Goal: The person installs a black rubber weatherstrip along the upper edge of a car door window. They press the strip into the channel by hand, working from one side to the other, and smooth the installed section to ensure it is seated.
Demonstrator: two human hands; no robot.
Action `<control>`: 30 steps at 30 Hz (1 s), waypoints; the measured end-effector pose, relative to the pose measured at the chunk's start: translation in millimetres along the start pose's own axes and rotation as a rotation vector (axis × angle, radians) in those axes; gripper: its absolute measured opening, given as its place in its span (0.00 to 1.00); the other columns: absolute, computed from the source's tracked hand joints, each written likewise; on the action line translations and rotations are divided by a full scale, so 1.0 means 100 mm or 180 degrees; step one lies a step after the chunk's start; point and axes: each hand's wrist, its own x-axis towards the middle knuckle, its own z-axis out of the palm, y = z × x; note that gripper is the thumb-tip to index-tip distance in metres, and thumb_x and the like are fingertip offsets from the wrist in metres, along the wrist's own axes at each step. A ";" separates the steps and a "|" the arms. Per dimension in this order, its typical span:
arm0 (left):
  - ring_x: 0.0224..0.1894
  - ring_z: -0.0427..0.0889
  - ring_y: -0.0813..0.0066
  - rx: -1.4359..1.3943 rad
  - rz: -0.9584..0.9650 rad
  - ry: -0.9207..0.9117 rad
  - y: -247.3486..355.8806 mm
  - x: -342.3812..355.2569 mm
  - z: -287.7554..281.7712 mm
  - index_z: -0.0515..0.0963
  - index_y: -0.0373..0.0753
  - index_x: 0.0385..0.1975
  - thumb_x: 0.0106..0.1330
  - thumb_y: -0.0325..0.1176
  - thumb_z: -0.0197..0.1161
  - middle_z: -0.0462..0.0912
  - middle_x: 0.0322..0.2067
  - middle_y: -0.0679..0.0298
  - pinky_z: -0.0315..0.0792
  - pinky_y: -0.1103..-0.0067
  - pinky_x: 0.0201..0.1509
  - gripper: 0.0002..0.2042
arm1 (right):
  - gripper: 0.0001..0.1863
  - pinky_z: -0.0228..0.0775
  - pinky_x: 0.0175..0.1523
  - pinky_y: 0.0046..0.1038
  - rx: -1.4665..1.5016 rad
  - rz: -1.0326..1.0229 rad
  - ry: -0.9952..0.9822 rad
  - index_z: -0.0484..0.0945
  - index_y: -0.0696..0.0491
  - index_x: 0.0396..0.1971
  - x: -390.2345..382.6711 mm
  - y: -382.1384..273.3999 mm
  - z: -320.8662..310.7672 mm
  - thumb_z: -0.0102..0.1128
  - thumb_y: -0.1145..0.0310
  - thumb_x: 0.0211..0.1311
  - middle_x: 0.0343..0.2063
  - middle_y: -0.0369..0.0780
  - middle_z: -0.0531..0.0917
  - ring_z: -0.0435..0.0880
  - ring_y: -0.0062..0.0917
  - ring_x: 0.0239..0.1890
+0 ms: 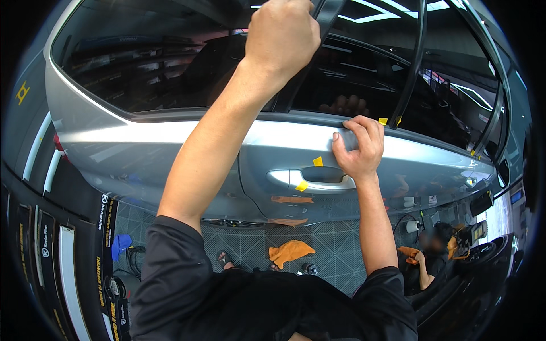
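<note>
My left hand is raised high against the dark door pillar of a silver-grey car. Its fingers are closed, and what they hold, if anything, is cut off by the upper edge. Lower down, my right hand rests on the car door just below the window glass. The fingers bend over the ledge at the window's base, with the thumb apart on the paint. Beneath it sits the silver door handle. Yellow tape pieces stick around the handle and along the window line.
An orange cloth and a small round dark object lie on the tiled floor. At lower right another person sits by a dark car, holding an orange cloth. A blue item and a coiled cable are at left.
</note>
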 end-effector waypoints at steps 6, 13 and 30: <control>0.40 0.88 0.45 -0.0001 -0.0134 0.0116 -0.10 0.06 0.02 0.86 0.30 0.36 0.63 0.25 0.63 0.87 0.33 0.43 0.81 0.59 0.50 0.07 | 0.16 0.81 0.45 0.36 0.0043 0.0027 0.0030 0.89 0.57 0.35 0.00 0.00 0.00 0.74 0.61 0.52 0.40 0.44 0.86 0.84 0.35 0.46; 0.40 0.88 0.45 -0.0054 -0.0116 0.0016 -0.05 0.08 0.03 0.86 0.30 0.36 0.64 0.25 0.62 0.87 0.33 0.43 0.81 0.59 0.50 0.07 | 0.16 0.81 0.45 0.37 0.0008 -0.0040 0.0043 0.89 0.57 0.36 0.01 -0.01 -0.01 0.74 0.62 0.51 0.39 0.44 0.87 0.84 0.35 0.46; 0.39 0.89 0.45 -0.0071 -0.0046 0.0094 -0.06 0.13 0.05 0.86 0.29 0.33 0.62 0.25 0.63 0.87 0.32 0.42 0.83 0.61 0.47 0.07 | 0.16 0.80 0.46 0.37 0.0085 -0.0030 0.0047 0.89 0.57 0.35 0.00 0.01 0.00 0.75 0.62 0.50 0.39 0.43 0.86 0.83 0.35 0.46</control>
